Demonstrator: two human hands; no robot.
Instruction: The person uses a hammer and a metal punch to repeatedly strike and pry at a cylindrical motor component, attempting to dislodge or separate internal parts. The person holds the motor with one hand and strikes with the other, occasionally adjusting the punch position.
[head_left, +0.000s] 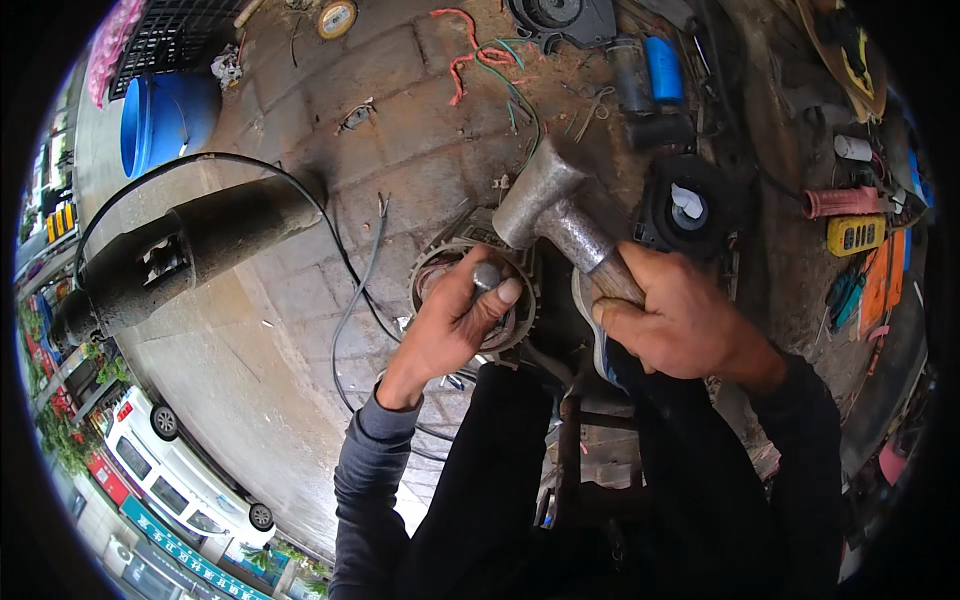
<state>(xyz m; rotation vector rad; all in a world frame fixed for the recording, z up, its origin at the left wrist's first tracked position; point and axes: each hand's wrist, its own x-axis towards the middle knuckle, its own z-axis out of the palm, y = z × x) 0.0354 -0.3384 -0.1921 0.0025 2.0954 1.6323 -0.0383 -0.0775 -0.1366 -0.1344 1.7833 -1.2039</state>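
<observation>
A round metal motor housing (430, 280) with a toothed rim and wire windings inside sits on the ground between my legs. My left hand (450, 330) is closed on a short round metal punch (486, 275), its top standing up inside the housing. My right hand (665, 320) grips the wooden handle of a heavy steel hammer (540, 200), whose head is above and just right of the punch, apart from it. The lower end of the punch is hidden by my fingers.
A black cylindrical casing (215, 235) and cables (360, 300) lie left, near a blue drum (160, 120). Behind lie red wires (455, 90), a blue can (662, 70) and a black ring-shaped part (680, 180). Tools (855, 235) lie right; a white van (175, 465) stands beyond the pavement.
</observation>
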